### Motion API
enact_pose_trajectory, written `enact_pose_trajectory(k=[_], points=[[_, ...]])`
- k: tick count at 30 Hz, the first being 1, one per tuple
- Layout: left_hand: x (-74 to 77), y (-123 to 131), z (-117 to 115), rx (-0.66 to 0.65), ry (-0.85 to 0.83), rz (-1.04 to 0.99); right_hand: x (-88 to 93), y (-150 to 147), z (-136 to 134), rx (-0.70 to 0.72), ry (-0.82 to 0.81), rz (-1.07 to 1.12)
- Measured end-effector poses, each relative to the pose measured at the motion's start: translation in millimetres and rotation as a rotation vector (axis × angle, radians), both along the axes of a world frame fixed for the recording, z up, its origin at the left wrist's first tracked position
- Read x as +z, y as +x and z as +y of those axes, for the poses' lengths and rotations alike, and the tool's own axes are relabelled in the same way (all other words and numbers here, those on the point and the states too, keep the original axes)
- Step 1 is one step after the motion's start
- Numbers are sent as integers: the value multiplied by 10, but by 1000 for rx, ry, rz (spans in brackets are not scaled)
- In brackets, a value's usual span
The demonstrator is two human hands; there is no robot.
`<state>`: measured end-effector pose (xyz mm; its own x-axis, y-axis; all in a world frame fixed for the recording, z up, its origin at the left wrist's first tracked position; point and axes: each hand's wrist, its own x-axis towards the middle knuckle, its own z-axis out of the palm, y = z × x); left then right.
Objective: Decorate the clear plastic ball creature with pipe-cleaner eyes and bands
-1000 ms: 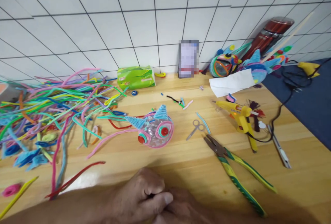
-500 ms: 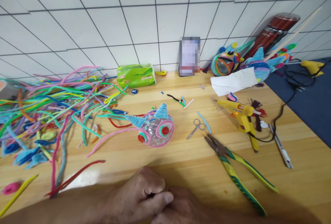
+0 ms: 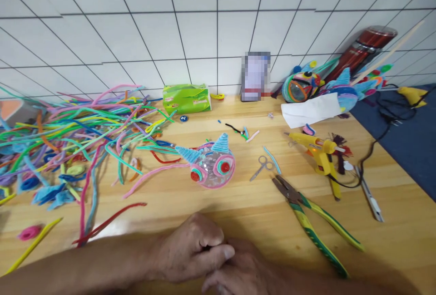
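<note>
My left hand [image 3: 195, 249] rests at the table's front edge, curled into a fist with the thumb pointing right. Against it lies my right hand [image 3: 247, 265], its fingers bent and partly hidden by the left. I see no object in either hand. Just beyond them sits a fish-like figure [image 3: 211, 172] with a clear round body, pink edging, red button eyes and two light-blue pipe-cleaner fins. Green-and-yellow-handled pliers [image 3: 308, 218] lie open to the right. Small scissors [image 3: 263, 167] are between the figure and the pliers, beside a short blue pipe cleaner [image 3: 272, 159].
Tangled pipe cleaners [image 3: 85, 136] cover the left side. A green tissue pack [image 3: 186, 99] and a propped phone [image 3: 255, 77] stand by the tiled wall. At right are a yellow glue gun [image 3: 316, 149] with its cord, a utility knife [image 3: 371, 199], finished figures [image 3: 301, 87] and a red thermos [image 3: 364, 50].
The view has shifted slightly, so the table items appear a little further right. My hands stay together in the same pose, and nothing on the table has visibly been moved.
</note>
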<state>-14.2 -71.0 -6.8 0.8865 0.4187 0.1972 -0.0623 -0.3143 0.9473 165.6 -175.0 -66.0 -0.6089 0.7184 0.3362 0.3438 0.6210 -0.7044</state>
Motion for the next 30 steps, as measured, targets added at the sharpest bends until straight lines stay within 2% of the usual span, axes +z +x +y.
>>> enact_pose_trajectory(k=[7,17,25,30], points=[[-5,1,-5,0,12,4,74,60,-1,39,-101,26],[-3,7,0,17,56,33,272,42,7,-138,14,81],[-38,16,-1,30,61,16,414,80,23,-87,-58,-64],[-41,9,8,27,56,11,413,56,26,-89,-29,-68]])
